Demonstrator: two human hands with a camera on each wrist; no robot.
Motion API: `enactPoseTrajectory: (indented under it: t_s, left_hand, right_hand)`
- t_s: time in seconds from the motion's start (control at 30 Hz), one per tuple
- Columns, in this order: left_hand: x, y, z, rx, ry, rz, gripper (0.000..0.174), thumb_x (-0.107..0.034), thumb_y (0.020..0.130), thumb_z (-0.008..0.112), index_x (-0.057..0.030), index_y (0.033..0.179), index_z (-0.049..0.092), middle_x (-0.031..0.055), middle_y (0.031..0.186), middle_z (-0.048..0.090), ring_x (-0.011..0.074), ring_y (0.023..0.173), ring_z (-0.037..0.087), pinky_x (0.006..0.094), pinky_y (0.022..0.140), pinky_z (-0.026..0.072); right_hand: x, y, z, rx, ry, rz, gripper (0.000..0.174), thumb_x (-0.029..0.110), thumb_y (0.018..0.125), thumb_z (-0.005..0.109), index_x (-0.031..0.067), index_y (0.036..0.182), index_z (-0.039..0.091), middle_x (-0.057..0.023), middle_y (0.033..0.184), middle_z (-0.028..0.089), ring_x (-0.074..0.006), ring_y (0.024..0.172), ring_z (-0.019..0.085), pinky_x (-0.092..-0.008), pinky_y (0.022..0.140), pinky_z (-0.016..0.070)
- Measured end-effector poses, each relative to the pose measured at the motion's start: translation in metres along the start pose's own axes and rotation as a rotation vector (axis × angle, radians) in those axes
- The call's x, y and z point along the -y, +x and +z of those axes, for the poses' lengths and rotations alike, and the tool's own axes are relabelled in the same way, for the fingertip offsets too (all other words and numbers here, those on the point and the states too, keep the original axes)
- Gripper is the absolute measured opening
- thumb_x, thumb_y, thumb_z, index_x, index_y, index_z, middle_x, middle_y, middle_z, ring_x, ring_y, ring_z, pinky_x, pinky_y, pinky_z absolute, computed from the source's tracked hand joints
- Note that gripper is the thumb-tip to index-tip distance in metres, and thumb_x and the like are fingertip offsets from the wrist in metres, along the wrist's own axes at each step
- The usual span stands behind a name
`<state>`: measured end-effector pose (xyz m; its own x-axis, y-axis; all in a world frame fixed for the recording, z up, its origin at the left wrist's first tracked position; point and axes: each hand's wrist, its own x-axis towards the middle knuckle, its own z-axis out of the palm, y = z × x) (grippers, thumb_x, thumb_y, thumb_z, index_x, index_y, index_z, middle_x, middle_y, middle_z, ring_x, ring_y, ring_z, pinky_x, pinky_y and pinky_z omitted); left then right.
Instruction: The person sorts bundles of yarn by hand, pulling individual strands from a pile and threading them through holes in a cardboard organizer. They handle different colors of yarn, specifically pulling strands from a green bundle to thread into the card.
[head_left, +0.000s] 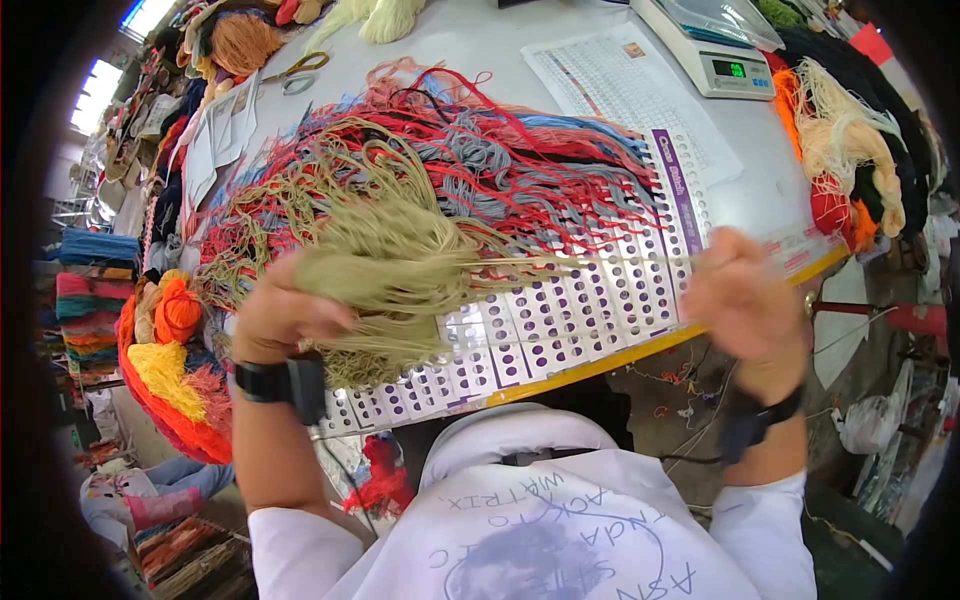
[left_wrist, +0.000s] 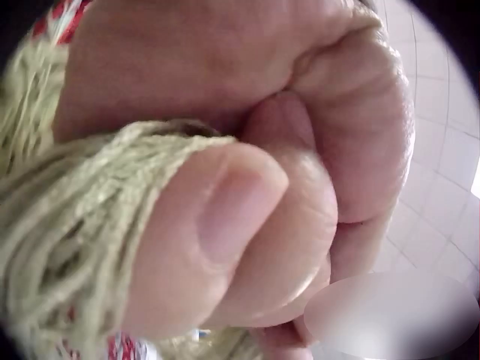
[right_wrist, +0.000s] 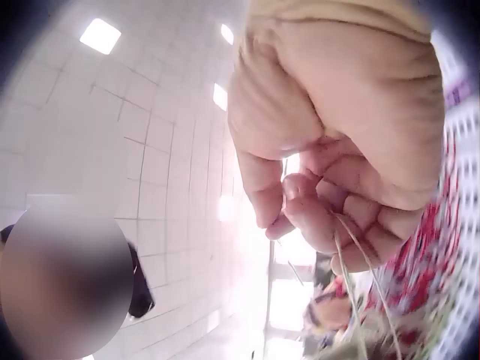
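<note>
My left hand grips a thick skein of olive-green yarn, blurred in the head view. Up close in the left wrist view, the yarn passes between the palm and the curled fingers. Off to the right, beyond the end of the punched card, my right hand holds thin green strands in its curled fingers. These strands run taut across the card from the skein. Beneath lies a long white card with rows of purple-ringed holes and red, grey and blue threads along it.
A digital scale stands at the back right near printed sheets. Scissors lie at the back left. Orange and yellow yarn is heaped at the left, cream yarn at the right. The table's yellow edge runs before me.
</note>
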<state>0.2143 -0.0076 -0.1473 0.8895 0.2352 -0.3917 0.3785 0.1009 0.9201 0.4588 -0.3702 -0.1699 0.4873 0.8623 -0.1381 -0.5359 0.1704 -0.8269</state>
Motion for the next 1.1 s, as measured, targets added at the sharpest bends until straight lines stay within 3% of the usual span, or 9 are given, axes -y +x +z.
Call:
enactPoseTrajectory:
  t_s: [0.1, 0.23, 0.33, 0.37, 0.43, 0.53, 0.6, 1.03, 1.1]
  left_hand:
    - [0.022, -0.011, -0.101, -0.178, -0.424, 0.09, 0.011, -0.017, 0.089, 0.053, -0.0081, 0.083, 0.052, -0.0071, 0.052, 0.029, 0.0032, 0.035, 0.02, 0.0216, 0.032, 0.0166]
    - [0.022, -0.022, -0.165, -0.306, -0.81, 0.237, 0.015, -0.014, 0.097, 0.041, -0.0033, 0.093, 0.051, -0.0059, 0.057, 0.03, 0.0027, 0.039, 0.022, 0.0201, 0.036, 0.02]
    - [0.006, -0.013, -0.148, -0.299, -0.944, 0.463, 0.017, -0.011, 0.097, 0.04, 0.0027, 0.1, 0.049, -0.0054, 0.06, 0.027, 0.0031, 0.042, 0.024, 0.0205, 0.039, 0.0203]
    - [-0.005, 0.0, -0.116, -0.263, -0.977, 0.405, 0.018, -0.011, 0.097, 0.04, 0.0033, 0.102, 0.049, -0.0048, 0.06, 0.028, 0.0035, 0.042, 0.024, 0.0203, 0.039, 0.0214]
    - [-0.023, 0.027, -0.022, -0.24, -0.833, 0.251, 0.021, -0.013, 0.096, 0.043, 0.0021, 0.11, 0.049, -0.0066, 0.06, 0.028, 0.0025, 0.042, 0.023, 0.0201, 0.038, 0.0209]
    - [-0.019, 0.063, 0.088, 0.176, -0.765, -0.163, 0.033, -0.015, 0.092, 0.052, 0.0001, 0.121, 0.049, -0.0112, 0.058, 0.026, -0.0001, 0.043, 0.023, 0.0192, 0.037, 0.0184]
    - [-0.007, 0.081, 0.14, 0.249, -0.64, -0.292, 0.034, -0.014, 0.091, 0.051, 0.001, 0.122, 0.05, -0.0104, 0.058, 0.028, 0.0011, 0.042, 0.022, 0.0189, 0.038, 0.0183]
    - [0.03, 0.131, 0.208, 0.122, -0.336, -0.325, 0.012, -0.011, 0.088, 0.051, -0.0019, 0.089, 0.057, -0.0067, 0.055, 0.036, 0.0042, 0.042, 0.029, 0.0233, 0.039, 0.0209]
    - [0.035, 0.138, 0.212, -0.004, 0.131, -0.211, 0.015, -0.011, 0.086, 0.054, -0.0009, 0.075, 0.059, -0.0042, 0.052, 0.04, 0.0057, 0.04, 0.032, 0.0249, 0.037, 0.0218]
  right_hand:
    - [0.077, -0.055, -0.09, -0.379, 0.267, -0.147, 0.007, 0.009, 0.094, 0.046, 0.0059, 0.089, 0.05, 0.0051, 0.068, 0.039, -0.0044, 0.05, 0.032, -0.0195, 0.046, 0.0314]
    - [0.207, -0.225, -0.291, -0.877, 0.367, -0.488, 0.032, 0.012, 0.097, 0.041, 0.0105, 0.067, 0.031, 0.0021, 0.055, 0.021, -0.0083, 0.046, 0.02, -0.0256, 0.045, 0.0184]
    - [0.238, -0.236, -0.251, -1.067, -0.146, -0.749, 0.036, 0.011, 0.097, 0.041, 0.0115, 0.064, 0.028, 0.0019, 0.053, 0.019, -0.0089, 0.043, 0.017, -0.0259, 0.042, 0.0161]
    - [0.238, -0.221, -0.247, -0.813, -0.137, -0.657, 0.025, 0.011, 0.095, 0.046, 0.0082, 0.071, 0.043, 0.0026, 0.054, 0.027, -0.0074, 0.045, 0.023, -0.0225, 0.041, 0.0197]
    - [0.163, -0.109, -0.139, -0.988, -0.293, -0.565, 0.024, 0.013, 0.089, 0.058, 0.0015, 0.11, 0.059, 0.0061, 0.067, 0.046, -0.0023, 0.053, 0.034, -0.0167, 0.043, 0.0248]
    - [0.053, -0.014, -0.04, -0.75, -0.834, -0.16, 0.021, 0.023, 0.086, 0.059, 0.0062, 0.097, 0.067, 0.0066, 0.072, 0.053, -0.0011, 0.057, 0.039, -0.0157, 0.049, 0.0302]
    - [-0.001, 0.022, -0.018, -0.488, -0.726, 0.011, 0.017, 0.019, 0.084, 0.062, 0.0039, 0.088, 0.067, 0.0041, 0.067, 0.056, -0.0042, 0.056, 0.045, -0.0179, 0.05, 0.0358]
    - [-0.063, 0.046, -0.02, -0.38, -0.881, 0.025, 0.008, 0.006, 0.077, 0.067, -0.0005, 0.081, 0.066, -0.0004, 0.064, 0.062, -0.003, 0.057, 0.053, -0.0194, 0.052, 0.0412]
    - [-0.064, 0.045, -0.02, -0.363, -0.894, 0.005, 0.007, 0.005, 0.077, 0.067, -0.0002, 0.082, 0.066, -0.0003, 0.067, 0.061, -0.0034, 0.059, 0.053, -0.0196, 0.053, 0.0415]
